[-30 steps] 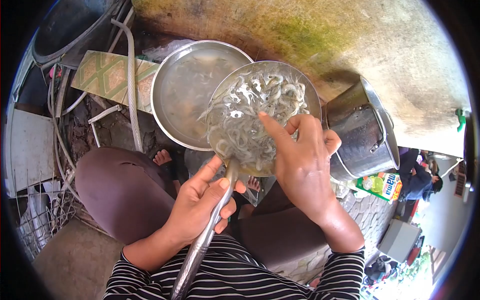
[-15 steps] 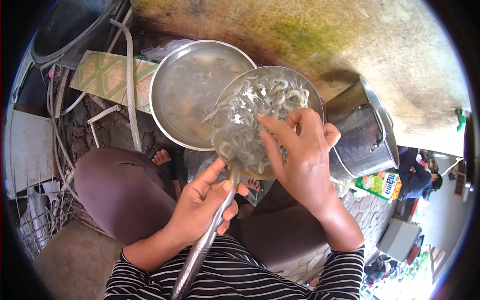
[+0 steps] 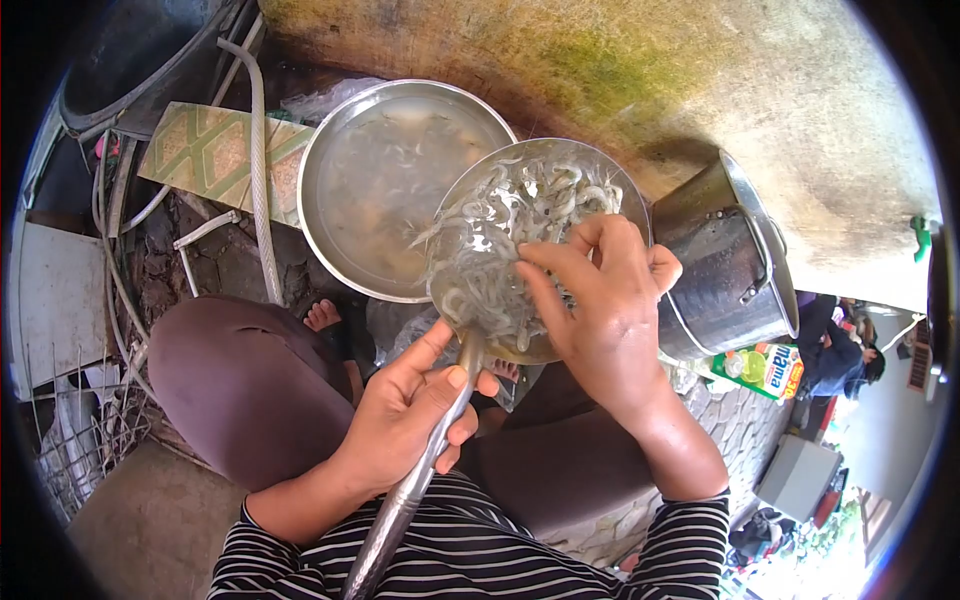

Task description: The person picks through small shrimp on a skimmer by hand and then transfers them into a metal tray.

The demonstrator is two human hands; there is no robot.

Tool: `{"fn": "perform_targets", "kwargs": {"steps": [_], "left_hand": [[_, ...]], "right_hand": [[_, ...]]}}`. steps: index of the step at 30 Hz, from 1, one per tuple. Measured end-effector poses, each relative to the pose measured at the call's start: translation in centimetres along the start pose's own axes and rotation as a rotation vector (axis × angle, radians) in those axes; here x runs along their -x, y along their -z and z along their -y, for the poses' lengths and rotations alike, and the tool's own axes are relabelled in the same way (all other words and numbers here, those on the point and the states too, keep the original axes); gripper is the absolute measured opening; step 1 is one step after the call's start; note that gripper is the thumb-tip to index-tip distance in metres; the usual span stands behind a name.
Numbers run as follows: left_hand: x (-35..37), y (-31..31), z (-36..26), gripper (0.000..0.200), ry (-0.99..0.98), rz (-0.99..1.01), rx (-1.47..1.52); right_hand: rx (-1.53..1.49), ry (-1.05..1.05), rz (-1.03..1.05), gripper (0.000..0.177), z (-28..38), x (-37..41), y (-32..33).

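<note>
My left hand (image 3: 410,410) grips the long metal handle (image 3: 400,510) of a round strainer ladle (image 3: 600,165), held over my knees. The ladle is full of several small silvery fish (image 3: 500,220). My right hand (image 3: 600,310) rests in the ladle with fingers curled into the fish pile, pinching at them. Whether a fish is held between the fingers is hidden. A wide steel basin (image 3: 390,180) with cloudy water and more small fish sits on the ground just behind the ladle.
A steel pot (image 3: 730,270) stands at the right beside a green soap pouch (image 3: 765,368). A mossy concrete wall (image 3: 650,70) rises behind. Hoses (image 3: 262,160), a patterned tile (image 3: 215,150) and wire scrap (image 3: 70,440) lie at the left. Another person (image 3: 835,350) sits far right.
My right index finger, earlier stretched out over the fish, has curled in with the other fingers. The ladle has shifted slightly right and down.
</note>
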State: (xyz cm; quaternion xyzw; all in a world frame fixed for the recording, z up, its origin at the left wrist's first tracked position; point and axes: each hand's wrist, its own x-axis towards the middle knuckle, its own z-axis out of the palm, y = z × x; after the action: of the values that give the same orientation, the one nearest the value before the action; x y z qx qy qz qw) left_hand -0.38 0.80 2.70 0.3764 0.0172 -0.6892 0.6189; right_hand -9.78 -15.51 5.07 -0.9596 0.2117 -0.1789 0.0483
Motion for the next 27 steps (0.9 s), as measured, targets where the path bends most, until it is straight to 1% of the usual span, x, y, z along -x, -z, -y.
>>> {"fn": "perform_targets", "kwargs": {"steps": [2, 4, 8, 10, 12, 14, 16, 18, 19, 20, 22, 23, 24, 26, 27], "left_hand": [[0.0, 0.0, -0.2, 0.053, 0.007, -0.009, -0.010], [0.0, 0.3, -0.2, 0.056, -0.006, 0.036, 0.008], [0.0, 0.5, 0.0, 0.056, -0.010, 0.024, 0.013], [-0.1, 0.5, 0.2, 0.055, -0.035, 0.030, 0.029], [-0.1, 0.5, 0.2, 0.054, -0.038, 0.026, 0.019], [0.0, 0.4, 0.1, 0.054, -0.029, 0.027, 0.003], [0.2, 0.2, 0.1, 0.050, -0.044, -0.053, 0.024], [-0.1, 1.2, 0.6, 0.043, -0.084, -0.046, 0.071], [-0.1, 1.3, 0.5, 0.039, -0.107, -0.071, 0.053], [-0.1, 1.4, 0.4, 0.038, -0.128, -0.028, 0.114], [-0.3, 3.1, 0.4, 0.036, -0.152, 0.072, 0.144], [-0.3, 3.7, 0.0, 0.036, -0.120, 0.121, 0.145], [-0.6, 4.0, -0.4, 0.036, -0.097, 0.161, 0.150], [-0.9, 4.3, -0.8, 0.036, -0.067, 0.164, 0.130], [-1.1, 4.8, -1.0, 0.037, -0.038, 0.176, 0.147]], "right_hand": [[-0.003, -0.013, -0.008, 0.016, 0.0, 0.0, 0.2], [-0.008, -0.044, -0.031, 0.017, 0.0, -0.1, 0.6], [-0.010, -0.059, -0.027, 0.021, -0.3, -0.2, 1.9], [-0.095, -0.154, -0.037, 0.020, -0.6, -0.3, 3.5], [-0.104, -0.190, -0.043, 0.019, -1.3, 0.1, 5.0], [-0.224, -0.307, -0.228, 0.024, -2.0, 1.0, 6.3], [-0.263, -0.429, -0.359, 0.022, -2.4, 3.1, 8.1], [-0.324, -0.547, -0.408, 0.019, -3.2, 7.0, 9.4], [-0.374, -0.679, -0.395, 0.019, -3.3, 9.2, 9.9], [-0.424, -0.816, -0.390, 0.019, -3.4, 11.8, 10.2], [-0.341, -0.969, -0.319, 0.018, -4.2, 17.1, 10.1], [-0.296, -1.084, -0.274, 0.017, -4.0, 19.9, 10.0], [-0.262, -1.192, -0.223, 0.015, -4.0, 22.5, 9.5], [-0.126, -1.316, -0.069, 0.016, -3.8, 29.4, 7.1], [-0.114, -1.361, 0.039, 0.018, -3.2, 31.6, 6.1]]}}
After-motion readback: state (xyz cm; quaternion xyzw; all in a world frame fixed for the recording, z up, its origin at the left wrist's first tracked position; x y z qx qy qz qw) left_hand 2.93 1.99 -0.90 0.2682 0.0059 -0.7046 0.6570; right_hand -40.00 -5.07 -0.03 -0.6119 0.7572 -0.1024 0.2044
